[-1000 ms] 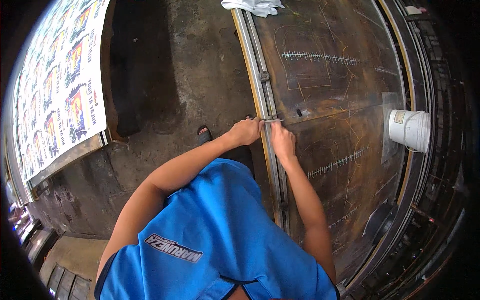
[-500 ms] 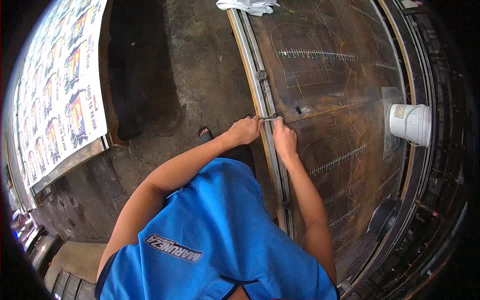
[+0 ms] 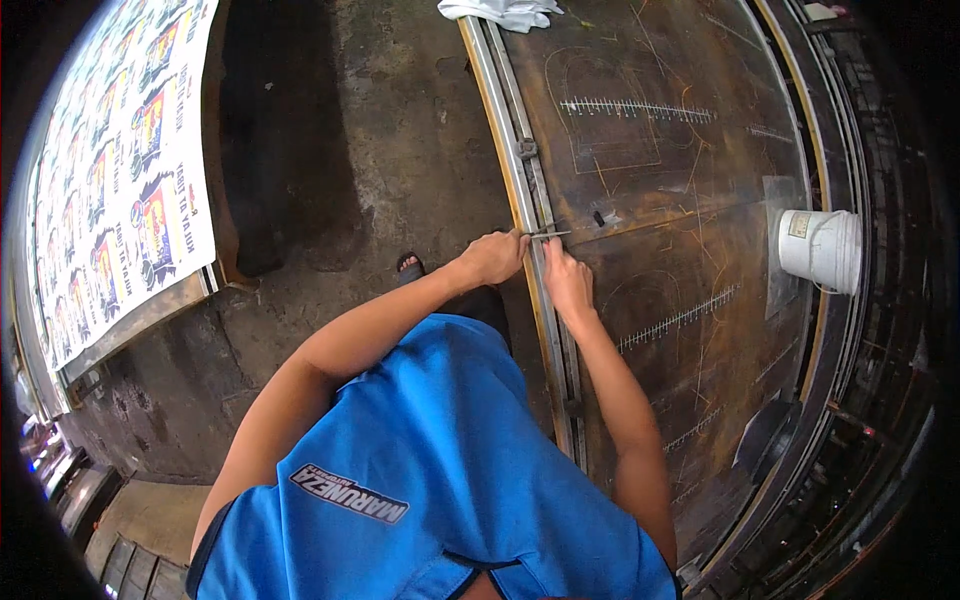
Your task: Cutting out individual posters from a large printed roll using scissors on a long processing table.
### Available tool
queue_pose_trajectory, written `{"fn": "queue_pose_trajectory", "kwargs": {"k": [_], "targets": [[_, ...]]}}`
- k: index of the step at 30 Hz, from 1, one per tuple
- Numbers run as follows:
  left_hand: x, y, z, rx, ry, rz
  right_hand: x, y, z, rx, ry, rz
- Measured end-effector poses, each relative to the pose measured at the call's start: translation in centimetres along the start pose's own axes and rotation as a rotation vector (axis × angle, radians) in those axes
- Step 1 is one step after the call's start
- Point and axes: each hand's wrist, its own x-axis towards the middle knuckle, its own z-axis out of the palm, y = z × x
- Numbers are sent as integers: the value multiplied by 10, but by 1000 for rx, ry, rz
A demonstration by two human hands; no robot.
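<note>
My left hand (image 3: 497,257) is closed on a thin metal tool (image 3: 553,234), whose bare end points right across the metal rail (image 3: 512,170) along the table's left edge. The exact kind of tool is too small to make out. Just below that end, my right hand (image 3: 567,283) has its fingertips pressed together at the rail's inner side. What they pinch, if anything, is hidden. A small dark clamp-like fitting (image 3: 526,149) sits on the rail beyond both hands.
Brown, stained table (image 3: 640,200) with white tick-mark scales spreads to the right. A small black piece (image 3: 598,218) lies near my right hand. A white bucket (image 3: 820,250) stands at the far right edge. White cloth (image 3: 505,12) lies at the top. Another table with printed sheets (image 3: 130,180) is left.
My right hand has shifted slightly down and left, away from the tool's right end. That end now shows bare. My left hand has barely moved.
</note>
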Motion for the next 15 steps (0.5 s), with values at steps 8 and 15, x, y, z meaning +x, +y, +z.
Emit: {"fn": "queue_pose_trajectory", "kwargs": {"k": [8, 15], "targets": [[-1, 0, -1, 14, 9, -2, 0, -9, -30, 47, 16, 128], [-3, 2, 2, 35, 48, -2, 2, -18, -7, 49, -18, 112]]}}
